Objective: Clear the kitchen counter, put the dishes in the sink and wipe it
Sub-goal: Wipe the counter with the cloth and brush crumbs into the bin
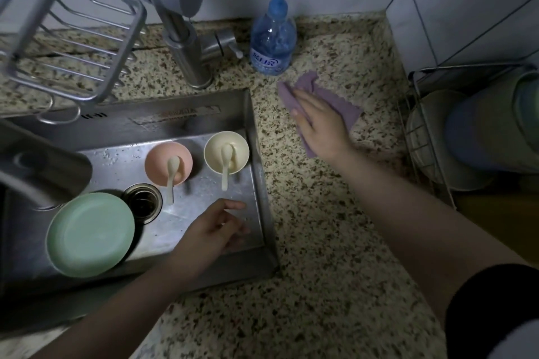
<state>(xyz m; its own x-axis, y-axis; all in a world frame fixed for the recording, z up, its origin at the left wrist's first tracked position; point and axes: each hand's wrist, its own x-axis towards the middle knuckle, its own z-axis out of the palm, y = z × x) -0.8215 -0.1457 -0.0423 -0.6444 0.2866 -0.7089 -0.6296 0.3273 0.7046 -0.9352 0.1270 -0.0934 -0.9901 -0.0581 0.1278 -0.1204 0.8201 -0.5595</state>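
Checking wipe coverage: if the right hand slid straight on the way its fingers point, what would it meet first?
Probably the blue bottle: the right hand, flat on the purple cloth, points up-left toward its base, though exact alignment is uncertain.

**Layout around the two hands**

The right hand point(316, 121) is laid flat on a cloth point(332, 99) spread on the counter point(320, 213). Just beyond its fingertips a bottle point(272, 38) is stood by the wall; a wire rack point(428, 137) holding plates is placed to its right. The sink point(262, 183) is set to its left. Over the sink's near right corner the left hand point(215, 230) is held. Beyond that hand two bowls point(168, 162), each with a spoon point(225, 166) in it, are seated side by side. To its left a plate point(90, 234) is found, with the drain point(143, 202) between plate and bowls. The tap point(186, 46) is mounted behind the sink.
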